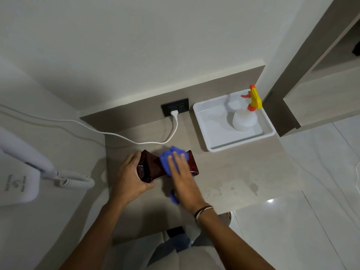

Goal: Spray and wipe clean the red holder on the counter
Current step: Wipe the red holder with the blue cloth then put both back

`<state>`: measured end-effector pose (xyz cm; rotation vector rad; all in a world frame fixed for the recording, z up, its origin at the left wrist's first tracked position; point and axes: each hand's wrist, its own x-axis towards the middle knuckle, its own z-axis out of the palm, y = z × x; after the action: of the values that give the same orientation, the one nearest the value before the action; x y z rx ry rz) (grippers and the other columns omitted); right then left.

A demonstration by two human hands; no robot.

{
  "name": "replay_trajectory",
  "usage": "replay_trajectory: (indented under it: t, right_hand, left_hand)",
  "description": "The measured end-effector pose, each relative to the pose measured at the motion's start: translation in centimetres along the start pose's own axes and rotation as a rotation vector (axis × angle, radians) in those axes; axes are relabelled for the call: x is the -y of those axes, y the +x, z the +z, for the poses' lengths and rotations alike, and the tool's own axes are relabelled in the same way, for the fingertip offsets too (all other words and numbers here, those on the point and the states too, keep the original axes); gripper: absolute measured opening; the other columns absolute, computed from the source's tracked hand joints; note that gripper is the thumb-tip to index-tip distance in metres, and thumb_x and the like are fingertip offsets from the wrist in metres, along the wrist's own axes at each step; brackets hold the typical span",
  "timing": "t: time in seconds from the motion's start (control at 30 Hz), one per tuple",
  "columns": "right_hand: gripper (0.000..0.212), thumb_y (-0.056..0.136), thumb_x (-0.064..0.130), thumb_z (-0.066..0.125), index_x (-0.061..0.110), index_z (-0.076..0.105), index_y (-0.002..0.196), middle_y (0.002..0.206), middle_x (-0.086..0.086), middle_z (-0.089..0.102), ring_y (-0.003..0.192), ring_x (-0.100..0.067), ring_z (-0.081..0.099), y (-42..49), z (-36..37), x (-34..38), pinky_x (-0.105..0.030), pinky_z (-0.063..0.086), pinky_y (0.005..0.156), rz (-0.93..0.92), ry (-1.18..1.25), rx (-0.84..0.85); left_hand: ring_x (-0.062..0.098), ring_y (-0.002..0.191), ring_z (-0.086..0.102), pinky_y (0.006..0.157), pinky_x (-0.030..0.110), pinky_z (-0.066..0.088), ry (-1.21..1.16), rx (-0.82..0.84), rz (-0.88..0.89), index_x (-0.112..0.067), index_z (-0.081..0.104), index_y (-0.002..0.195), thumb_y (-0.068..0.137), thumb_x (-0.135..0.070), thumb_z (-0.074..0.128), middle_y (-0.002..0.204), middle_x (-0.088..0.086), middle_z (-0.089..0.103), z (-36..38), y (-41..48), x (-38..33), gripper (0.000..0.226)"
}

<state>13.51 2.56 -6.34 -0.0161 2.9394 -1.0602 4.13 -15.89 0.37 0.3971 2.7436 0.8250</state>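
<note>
One glossy red holder [153,167] in left grip [130,178] (right hand [183,177] flat on fuzzy cloth [171,152])

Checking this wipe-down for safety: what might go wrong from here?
The plugged-in white cord lies just behind the red holder; a stroke of the blue cloth under the right hand might snag it or push moisture toward the outlet. The left hand grips only one end of the holder, so it may slip.
</note>
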Motion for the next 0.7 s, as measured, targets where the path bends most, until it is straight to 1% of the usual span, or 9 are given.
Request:
replay_trajectory:
  t: [0.07, 0.13, 0.2, 0.23, 0.33, 0.43, 0.5, 0.6, 0.7]
  right_hand:
    - [0.097, 0.093, -0.02, 0.051, 0.012, 0.004, 0.172, 0.18, -0.011, -0.01, 0.168, -0.033, -0.007, -0.4, -1.3, -2.8, -0.047, 0.017, 0.136, 0.189, 0.076, 0.015]
    - [0.088, 0.093, -0.022, 0.046, 0.006, 0.016, 0.17, 0.178, -0.014, 0.015, 0.165, -0.028, 0.02, -0.5, -2.5, -4.2, -0.029, 0.021, 0.135, 0.331, 0.344, -0.091]
    - [0.08, 0.093, -0.025, 0.041, 0.005, 0.029, 0.166, 0.167, -0.011, 0.038, 0.148, -0.011, 0.045, -0.3, -2.8, -4.8, -0.003, 0.031, 0.119, 0.456, 0.604, -0.181]
    - [0.077, 0.094, -0.025, 0.038, 0.006, 0.035, 0.164, 0.161, -0.008, 0.046, 0.139, -0.002, 0.053, 0.0, -3.0, -5.0, 0.002, 0.037, 0.11, 0.514, 0.704, -0.2]
    - [0.069, 0.097, -0.021, 0.036, 0.01, 0.048, 0.158, 0.143, -0.005, 0.063, 0.114, 0.006, 0.071, 1.0, -3.7, -5.5, -0.006, 0.056, 0.087, 0.642, 0.902, -0.19]
    - [0.065, 0.099, -0.018, 0.036, 0.011, 0.052, 0.155, 0.142, -0.012, 0.067, 0.101, 0.001, 0.077, 1.7, -3.8, -5.8, -0.015, 0.062, 0.082, 0.68, 0.984, -0.174]
    - [0.067, 0.098, -0.02, 0.036, 0.011, 0.052, 0.156, 0.147, -0.012, 0.065, 0.106, -0.001, 0.075, 2.4, -3.9, -5.7, -0.016, 0.062, 0.088, 0.675, 0.994, -0.21]
    - [0.07, 0.096, -0.021, 0.037, 0.008, 0.049, 0.159, 0.156, -0.011, 0.059, 0.131, -0.015, 0.066, 3.6, -4.4, -5.3, -0.022, 0.056, 0.11, 0.627, 0.929, -0.247]
    - [0.072, 0.097, -0.021, 0.041, 0.006, 0.04, 0.163, 0.165, -0.012, 0.047, 0.151, -0.027, 0.048, 4.0, -4.7, -4.0, -0.039, 0.037, 0.129, 0.541, 0.756, -0.249]
  left_hand:
    - [0.022, 0.114, 0.063, 0.092, 0.031, 0.052, -0.009, 0.008, 0.003, -0.015, 0.059, 0.14, 0.048, -0.031, 0.094, 0.13, -0.001, 0.06, -0.1, 0.1, 0.1, 0.099]
    - [0.013, 0.11, 0.063, 0.089, 0.023, 0.05, -0.083, 0.002, -0.013, -0.027, 0.062, 0.133, 0.05, -0.04, 0.089, 0.124, -0.008, 0.061, -0.3, 0.4, -0.5, 0.089]
    - [0.008, 0.106, 0.068, 0.089, 0.023, 0.056, -0.201, 0.005, -0.059, -0.039, 0.066, 0.125, 0.052, -0.042, 0.087, 0.116, -0.011, 0.068, -0.4, 0.8, -0.8, 0.076]
    - [0.004, 0.103, 0.07, 0.087, 0.019, 0.057, -0.238, -0.008, -0.074, -0.046, 0.066, 0.121, 0.054, -0.043, 0.088, 0.112, -0.016, 0.072, -0.5, 0.9, -0.9, 0.07]
    - [-0.02, 0.11, 0.06, 0.09, 0.004, 0.045, -0.278, -0.002, -0.146, -0.059, 0.045, 0.147, 0.072, -0.048, 0.091, 0.123, -0.048, 0.062, -0.9, 1.0, -0.8, 0.088]
    - [0.004, 0.138, 0.05, 0.117, 0.035, 0.043, -0.258, 0.163, -0.19, -0.053, 0.021, 0.164, 0.074, -0.071, 0.082, 0.157, -0.019, 0.048, -0.9, 0.9, 0.1, 0.11]
    - [0.01, 0.146, 0.048, 0.123, 0.043, 0.04, -0.251, 0.292, -0.162, -0.054, 0.016, 0.165, 0.058, -0.076, 0.089, 0.163, -0.009, 0.045, -0.9, 0.6, 0.6, 0.131]
    - [0.011, 0.15, 0.036, 0.123, 0.045, 0.038, -0.139, 0.351, -0.097, -0.053, 0.005, 0.165, 0.044, -0.061, 0.101, 0.169, -0.007, 0.029, -0.4, -0.1, 0.7, 0.155]
    - [0.01, 0.135, 0.045, 0.113, 0.047, 0.048, -0.001, 0.128, 0.017, -0.031, 0.036, 0.155, 0.05, -0.049, 0.091, 0.149, -0.008, 0.044, 0.2, -0.1, 0.9, 0.12]
